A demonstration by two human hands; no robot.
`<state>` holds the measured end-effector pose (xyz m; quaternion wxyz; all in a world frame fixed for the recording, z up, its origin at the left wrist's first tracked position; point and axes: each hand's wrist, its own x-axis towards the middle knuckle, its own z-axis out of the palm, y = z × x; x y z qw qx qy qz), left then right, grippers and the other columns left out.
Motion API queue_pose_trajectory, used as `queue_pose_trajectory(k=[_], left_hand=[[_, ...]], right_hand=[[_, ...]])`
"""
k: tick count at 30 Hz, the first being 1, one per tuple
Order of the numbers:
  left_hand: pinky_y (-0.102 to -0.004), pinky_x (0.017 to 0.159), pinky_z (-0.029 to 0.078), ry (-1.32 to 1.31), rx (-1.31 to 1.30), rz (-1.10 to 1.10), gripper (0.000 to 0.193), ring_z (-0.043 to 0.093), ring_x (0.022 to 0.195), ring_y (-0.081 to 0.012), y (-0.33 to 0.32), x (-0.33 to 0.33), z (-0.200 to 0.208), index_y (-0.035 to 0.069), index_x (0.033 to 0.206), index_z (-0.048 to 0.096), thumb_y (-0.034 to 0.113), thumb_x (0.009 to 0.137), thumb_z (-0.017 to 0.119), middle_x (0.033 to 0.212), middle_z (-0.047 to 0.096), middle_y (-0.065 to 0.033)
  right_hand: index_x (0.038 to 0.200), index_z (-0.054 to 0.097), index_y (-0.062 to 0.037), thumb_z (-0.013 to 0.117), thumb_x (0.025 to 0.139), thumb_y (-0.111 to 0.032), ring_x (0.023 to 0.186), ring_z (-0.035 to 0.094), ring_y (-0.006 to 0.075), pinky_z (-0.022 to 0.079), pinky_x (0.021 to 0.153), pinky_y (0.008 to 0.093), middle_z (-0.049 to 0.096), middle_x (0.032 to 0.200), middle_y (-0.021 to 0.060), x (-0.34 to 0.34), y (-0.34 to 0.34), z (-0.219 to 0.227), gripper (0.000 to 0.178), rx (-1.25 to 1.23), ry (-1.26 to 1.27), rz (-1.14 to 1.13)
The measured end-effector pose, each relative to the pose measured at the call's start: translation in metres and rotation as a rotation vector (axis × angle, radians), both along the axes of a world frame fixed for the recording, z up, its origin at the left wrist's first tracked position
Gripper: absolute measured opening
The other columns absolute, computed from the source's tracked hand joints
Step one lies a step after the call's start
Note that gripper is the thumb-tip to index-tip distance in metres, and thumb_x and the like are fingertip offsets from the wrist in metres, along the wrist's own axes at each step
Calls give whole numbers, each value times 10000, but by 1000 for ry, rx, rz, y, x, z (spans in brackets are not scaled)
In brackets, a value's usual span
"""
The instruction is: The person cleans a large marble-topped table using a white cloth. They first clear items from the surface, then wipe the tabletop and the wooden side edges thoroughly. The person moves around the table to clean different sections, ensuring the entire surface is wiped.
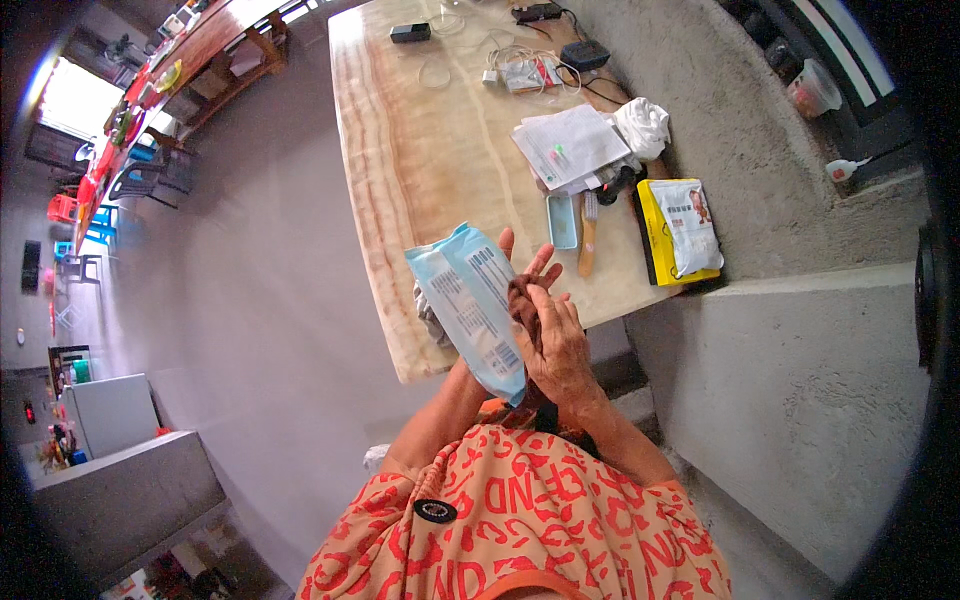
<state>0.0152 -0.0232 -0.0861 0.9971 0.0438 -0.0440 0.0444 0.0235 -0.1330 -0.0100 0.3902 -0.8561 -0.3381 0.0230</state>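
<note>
A light blue and white soft plastic pack [470,310], shaped like a wet-wipes pack, is held tilted above the table's near edge. My left hand [540,260] supports it from behind; the pack hides the palm, and only some outstretched fingers show past its right edge. In my right hand [560,350] is a crumpled brown cloth [523,300], pinched by the fingers against the pack's right side. Behind the pack, a grey cloth [430,312] lies partly hidden on the table.
On the marble-patterned table [430,150] lie a blue tray [562,221], a wooden-handled brush [588,240], papers [570,145], a white plastic bag [642,127] and tangled cables [525,70]. A yellow box [655,235] with a white packet [690,225] stands at the right edge, beside a concrete wall.
</note>
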Motion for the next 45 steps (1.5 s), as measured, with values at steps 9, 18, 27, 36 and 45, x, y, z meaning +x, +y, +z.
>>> queue_pose_trajectory(k=[9,18,27,36,45], left_hand=[[-533,977,392,-118,-299,-146,625,540,930,-269,10,-5,2,202,1474,269,464,939,459,1064,548,-105],[-449,819,455,139,-292,-241,620,499,891,-254,-14,-15,13,126,1440,299,459,939,448,1008,530,-109],[-435,836,465,158,-350,-400,680,508,922,-249,-4,-15,-21,43,1421,288,449,917,499,1051,523,-108],[-481,865,448,124,-377,-539,716,510,915,-253,7,-12,-47,33,1424,291,441,900,560,1060,533,-97],[-338,1011,383,47,-23,-365,564,470,1143,-167,-10,-6,-51,45,1402,338,339,952,509,1221,503,-66]], right_hand=[[1272,534,-86,683,782,-255,1029,502,339,414,867,468,497,1186,159,-29,-24,14,539,-95,-273,189],[1217,572,-99,692,757,-214,1126,425,335,350,984,459,479,1280,109,14,29,19,490,84,-202,342],[1045,607,-142,704,727,-254,1222,455,283,306,927,464,590,1152,44,32,29,10,351,78,-184,519],[1071,595,-99,698,797,-265,1174,497,260,312,963,428,581,1150,68,-16,-1,18,337,141,23,639],[1145,556,-62,657,784,-72,1200,447,344,332,1013,453,543,1193,126,24,17,5,375,234,-109,246]])
